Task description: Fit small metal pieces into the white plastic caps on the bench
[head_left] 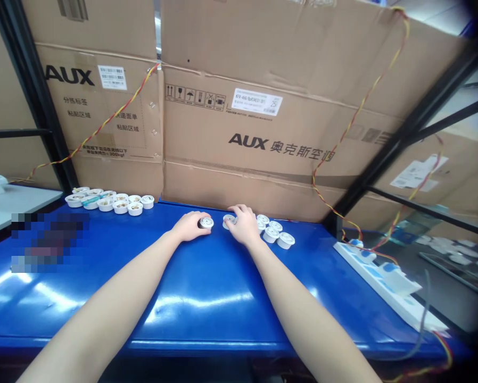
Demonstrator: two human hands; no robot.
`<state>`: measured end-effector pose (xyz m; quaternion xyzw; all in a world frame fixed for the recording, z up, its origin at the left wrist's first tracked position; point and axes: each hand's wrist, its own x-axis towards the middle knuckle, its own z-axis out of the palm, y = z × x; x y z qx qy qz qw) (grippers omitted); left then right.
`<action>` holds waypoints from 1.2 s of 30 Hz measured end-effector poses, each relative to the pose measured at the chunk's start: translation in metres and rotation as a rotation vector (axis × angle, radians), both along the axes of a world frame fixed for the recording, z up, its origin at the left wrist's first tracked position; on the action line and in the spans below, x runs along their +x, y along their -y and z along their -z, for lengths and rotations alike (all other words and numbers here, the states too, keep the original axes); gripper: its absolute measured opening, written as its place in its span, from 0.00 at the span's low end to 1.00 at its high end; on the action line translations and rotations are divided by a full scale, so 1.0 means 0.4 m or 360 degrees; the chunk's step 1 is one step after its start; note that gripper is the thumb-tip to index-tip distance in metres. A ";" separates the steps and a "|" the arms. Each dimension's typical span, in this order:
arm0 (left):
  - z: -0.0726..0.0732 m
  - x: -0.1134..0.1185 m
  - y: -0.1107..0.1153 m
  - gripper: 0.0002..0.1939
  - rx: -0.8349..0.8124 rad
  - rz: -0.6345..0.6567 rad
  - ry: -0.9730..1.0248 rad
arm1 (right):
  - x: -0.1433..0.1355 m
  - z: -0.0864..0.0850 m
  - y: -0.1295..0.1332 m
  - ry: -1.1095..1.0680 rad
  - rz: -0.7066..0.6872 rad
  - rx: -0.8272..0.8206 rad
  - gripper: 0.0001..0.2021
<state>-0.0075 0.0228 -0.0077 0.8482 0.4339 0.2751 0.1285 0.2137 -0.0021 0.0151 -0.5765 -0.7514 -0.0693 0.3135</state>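
Note:
My left hand (188, 226) is closed around a small round white tub (206, 223) near the back middle of the blue table. To its right, my right hand (244, 226) has its thumb and fingers around another small white tub (228, 222), partly covered by the hand. Both tubs appear to be at table level. Just right of my right hand stands a cluster of several similar white tubs (286, 240), some hidden behind the hand. At the back left, more white tubs (120, 207) stand in close rows, with brownish contents showing in several.
Large cardboard sheets (207, 175) rise behind the blue table (199, 314). A white power strip (382, 287) with plugs lies along the right edge. Red and yellow twisted wires (377, 80) hang across the cardboard. Black metal posts (414, 117) flank the table. A pixelated patch covers the left side.

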 end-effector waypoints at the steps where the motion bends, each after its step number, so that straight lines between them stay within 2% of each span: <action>1: 0.000 -0.003 -0.001 0.24 0.0008 -0.0039 -0.0029 | 0.009 0.003 -0.004 0.0037 0.0064 -0.0040 0.18; 5: -0.002 -0.013 -0.002 0.27 -0.0005 -0.0196 -0.0176 | 0.020 0.028 -0.014 0.0229 0.0142 -0.0299 0.27; 10: 0.003 -0.015 -0.004 0.27 -0.0002 -0.0204 -0.0198 | -0.005 0.045 -0.018 0.0379 0.0165 -0.0469 0.33; 15: 0.012 -0.013 -0.006 0.26 -0.0003 -0.0177 -0.0149 | -0.024 0.038 -0.007 0.0418 0.0096 -0.0412 0.29; 18: 0.009 -0.012 -0.002 0.25 -0.0010 -0.0147 -0.0088 | -0.034 0.030 0.003 0.0434 -0.0052 -0.0314 0.25; 22: -0.001 -0.013 0.004 0.20 -0.0026 -0.0145 -0.0045 | -0.049 0.022 0.015 0.0295 -0.0419 -0.0361 0.23; 25: -0.002 -0.013 0.002 0.16 -0.0021 -0.0118 -0.0028 | -0.054 0.026 0.017 0.0128 -0.0555 -0.0384 0.23; 27: 0.003 -0.014 -0.004 0.17 -0.0019 -0.0106 -0.0007 | -0.053 0.035 0.013 0.0019 -0.0601 -0.0396 0.23; 32: 0.019 -0.018 -0.017 0.28 -0.0057 -0.0156 0.0010 | -0.040 0.062 -0.010 -0.0202 -0.0590 -0.0464 0.25; 36: 0.019 -0.020 -0.016 0.28 -0.0066 -0.0134 -0.0014 | -0.032 0.071 -0.023 -0.0224 -0.0516 -0.0479 0.26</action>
